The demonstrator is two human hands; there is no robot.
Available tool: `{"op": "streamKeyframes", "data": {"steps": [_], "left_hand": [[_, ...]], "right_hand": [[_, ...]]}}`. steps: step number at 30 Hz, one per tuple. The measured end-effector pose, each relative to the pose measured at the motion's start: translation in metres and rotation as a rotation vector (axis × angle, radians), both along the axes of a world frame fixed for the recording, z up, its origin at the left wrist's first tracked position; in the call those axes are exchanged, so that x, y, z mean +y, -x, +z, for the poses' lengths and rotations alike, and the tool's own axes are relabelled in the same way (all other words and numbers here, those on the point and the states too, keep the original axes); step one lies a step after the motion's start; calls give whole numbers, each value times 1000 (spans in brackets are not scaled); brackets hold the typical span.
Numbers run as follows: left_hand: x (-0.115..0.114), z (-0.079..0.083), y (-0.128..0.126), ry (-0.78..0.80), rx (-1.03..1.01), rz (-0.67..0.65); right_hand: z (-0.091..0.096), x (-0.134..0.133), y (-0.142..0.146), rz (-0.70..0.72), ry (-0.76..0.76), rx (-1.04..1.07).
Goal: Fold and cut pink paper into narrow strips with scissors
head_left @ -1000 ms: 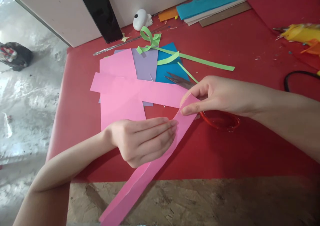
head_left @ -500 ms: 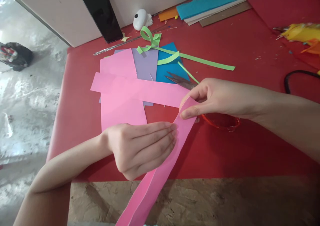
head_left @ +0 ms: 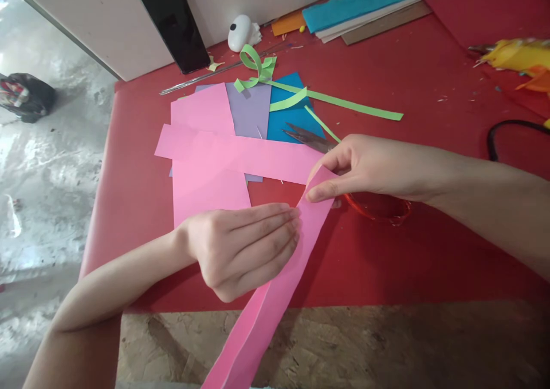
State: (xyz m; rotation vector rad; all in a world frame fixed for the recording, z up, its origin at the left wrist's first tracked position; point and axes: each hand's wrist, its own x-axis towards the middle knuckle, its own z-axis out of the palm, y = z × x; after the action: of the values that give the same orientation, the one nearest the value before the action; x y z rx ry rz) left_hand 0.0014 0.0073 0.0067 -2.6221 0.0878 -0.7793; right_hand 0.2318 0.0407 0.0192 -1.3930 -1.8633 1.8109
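Observation:
A long pink strip (head_left: 307, 234), apparently felt or foam sheet, slants down past the table's front edge, its lower part doubled over. My right hand (head_left: 348, 171) pinches its upper end between thumb and fingers. My left hand (head_left: 249, 248) closes on the strip's left edge just below, fingers together and thumb hidden. Behind them a second pink strip (head_left: 279, 158) lies across a wider pink piece (head_left: 206, 188). Scissors (head_left: 311, 138) with orange handles lie partly under my right hand. Purple (head_left: 251, 108) and blue (head_left: 287, 99) sheets lie beneath the pink ones.
Green strips (head_left: 352, 103) curl over the sheets. Thin metal rods (head_left: 193, 79), a black phone-like slab (head_left: 172, 22) and a white rounded object (head_left: 240, 32) are at the back. Folded blue material (head_left: 365, 2) lies back right, a yellow object (head_left: 511, 55) at right. The red table (head_left: 365, 274) ends in front.
My left hand has moved up very slightly along the strip. My right hand keeps its pinch, shifted a little left. The things on the table stay where they were.

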Motion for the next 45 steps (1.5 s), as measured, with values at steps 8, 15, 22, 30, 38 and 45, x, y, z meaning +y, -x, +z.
{"op": "streamKeyframes", "data": {"steps": [8,15,22,30,38,45], "left_hand": [[11,-1,-8,-20,61,31],[30,-18,2,-42,92,74],[36,-28,6,-26,69,91],[37,-34,6,26,41,159],[37,-35,6,80,40,182],[38,-38,8,103,62,209]], "right_hand": [[4,29,21,190,-205,-324],[15,61,59,363,-322,-640],[17,62,72,345,-449,-752],[19,28,23,-22,-764,-757],[-5,-21,-24,-160,-864,-711],[-30,-44,-14,25,-1171,-467]]}}
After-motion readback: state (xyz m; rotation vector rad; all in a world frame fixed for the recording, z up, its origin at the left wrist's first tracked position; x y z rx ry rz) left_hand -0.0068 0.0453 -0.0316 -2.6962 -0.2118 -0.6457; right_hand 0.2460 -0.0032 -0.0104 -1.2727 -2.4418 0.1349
